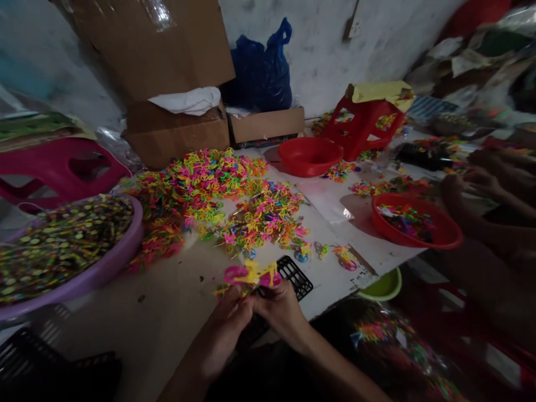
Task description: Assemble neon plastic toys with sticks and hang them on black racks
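Note:
Both of my hands are together over the near edge of the table, fingers closed around a small plastic toy bicycle (251,273) with a yellow body and magenta wheels. My left hand (230,312) pinches it from the left, and my right hand (276,307) grips its right side. The fingertips partly hide the toy's lower part. Just beyond lies a loose heap of small bright plastic toy parts (263,218) in pink, yellow, green and orange. A black slotted plastic basket (296,276) sits behind and beneath my right hand.
A purple basin (134,234) full of small multicoloured pieces stands at left. Two red basins, one bare (310,159) and one holding parts (444,237), stand to the right. Behind are cardboard boxes (176,134) and a red stool (355,128). Another person's arms (494,223) reach in at right.

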`<state>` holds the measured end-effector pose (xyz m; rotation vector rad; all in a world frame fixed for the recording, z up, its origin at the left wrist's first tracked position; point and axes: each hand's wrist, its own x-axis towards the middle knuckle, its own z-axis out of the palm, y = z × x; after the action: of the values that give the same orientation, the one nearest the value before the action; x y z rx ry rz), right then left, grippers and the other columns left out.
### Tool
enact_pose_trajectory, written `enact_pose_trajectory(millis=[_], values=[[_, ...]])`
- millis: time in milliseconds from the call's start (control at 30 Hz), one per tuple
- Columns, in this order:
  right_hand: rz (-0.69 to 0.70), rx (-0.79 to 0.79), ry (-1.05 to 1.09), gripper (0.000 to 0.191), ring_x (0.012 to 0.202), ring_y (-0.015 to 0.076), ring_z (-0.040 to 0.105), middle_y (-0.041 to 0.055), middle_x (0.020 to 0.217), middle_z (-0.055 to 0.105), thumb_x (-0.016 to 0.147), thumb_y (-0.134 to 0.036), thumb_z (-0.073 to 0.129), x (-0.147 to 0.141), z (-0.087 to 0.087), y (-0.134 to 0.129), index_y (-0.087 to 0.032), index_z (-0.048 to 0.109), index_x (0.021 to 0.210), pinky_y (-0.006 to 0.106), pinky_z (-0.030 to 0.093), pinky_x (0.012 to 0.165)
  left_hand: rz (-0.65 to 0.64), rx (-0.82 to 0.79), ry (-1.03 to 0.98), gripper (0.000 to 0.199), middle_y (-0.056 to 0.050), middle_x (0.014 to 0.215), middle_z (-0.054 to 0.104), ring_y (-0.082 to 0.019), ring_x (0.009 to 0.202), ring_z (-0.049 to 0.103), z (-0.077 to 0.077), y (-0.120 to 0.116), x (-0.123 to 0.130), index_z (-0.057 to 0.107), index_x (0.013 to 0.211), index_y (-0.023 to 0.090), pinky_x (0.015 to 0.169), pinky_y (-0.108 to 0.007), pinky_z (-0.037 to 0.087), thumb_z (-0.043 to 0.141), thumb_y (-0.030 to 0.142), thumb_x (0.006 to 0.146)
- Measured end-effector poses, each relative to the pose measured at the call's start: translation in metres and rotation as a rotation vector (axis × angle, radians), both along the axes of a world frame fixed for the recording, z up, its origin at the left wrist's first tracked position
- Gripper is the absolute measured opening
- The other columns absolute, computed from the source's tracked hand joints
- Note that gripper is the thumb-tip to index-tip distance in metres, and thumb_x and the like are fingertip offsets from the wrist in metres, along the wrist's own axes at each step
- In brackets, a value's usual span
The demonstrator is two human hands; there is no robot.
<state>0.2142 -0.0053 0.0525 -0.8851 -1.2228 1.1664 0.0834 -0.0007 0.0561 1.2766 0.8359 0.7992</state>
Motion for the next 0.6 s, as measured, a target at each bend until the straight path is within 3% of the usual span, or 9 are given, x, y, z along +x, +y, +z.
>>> enact_pose_trajectory(millis=[133,200,300,433,600], values=[[-0.206,0.027,-0.363,0.016,0.068,0.0144,0.058,0.0012,0.072,0.065,0.075,-0.035,0.063,0.03,-0.021,0.017,-0.021,0.068,0.079,0.024,0.045,0.065,0.039,0.395,0.432,0.048,-0.004,0.141,0.035,-0.023,0.131,0.024,-0.004,0.012,-0.018,0.031,0.135,0.028,0.105,-0.045,0.025,0.033,0.041,0.089],[-0.299,0.013,-0.534,0.014,0.068,0.0151,0.057,0.0025,0.071,0.066,0.078,-0.03,0.059,0.042,-0.042,0.025,-0.02,0.068,0.075,0.026,0.043,0.067,0.022,0.677,0.69,0.046,-0.002,0.143,0.03,-0.024,0.133,0.017,-0.012,0.018,-0.025,0.031,0.134,0.032,0.107,-0.051,0.014,0.037,0.033,0.088],[-0.3,0.035,-0.753,0.014,0.077,0.0171,0.057,0.0025,0.075,0.069,0.078,-0.022,0.058,0.045,-0.077,0.03,-0.023,0.07,0.073,0.033,0.037,0.078,-0.083,1.03,0.943,0.044,-0.001,0.139,0.037,-0.03,0.132,0.02,-0.032,0.022,-0.031,0.038,0.129,0.038,0.102,-0.062,0.003,0.043,0.03,0.087],[-0.282,0.041,-0.921,0.02,0.091,0.0187,0.053,-0.0001,0.086,0.07,0.078,-0.014,0.057,0.031,-0.102,0.028,-0.029,0.07,0.08,0.039,0.024,0.089,-0.023,1.192,1.071,0.046,-0.002,0.132,0.047,-0.035,0.131,0.018,-0.054,0.018,-0.033,0.04,0.129,0.036,0.099,-0.066,0.001,0.049,0.031,0.084],[-0.25,0.066,-1.078,0.023,0.096,0.0208,0.048,-0.0013,0.087,0.069,0.075,-0.014,0.06,0.027,-0.1,0.027,-0.031,0.068,0.089,0.041,0.016,0.095,0.016,1.238,1.076,0.044,-0.001,0.13,0.05,-0.034,0.131,0.019,-0.051,0.015,-0.032,0.044,0.126,0.033,0.1,-0.066,0.005,0.049,0.029,0.083]])
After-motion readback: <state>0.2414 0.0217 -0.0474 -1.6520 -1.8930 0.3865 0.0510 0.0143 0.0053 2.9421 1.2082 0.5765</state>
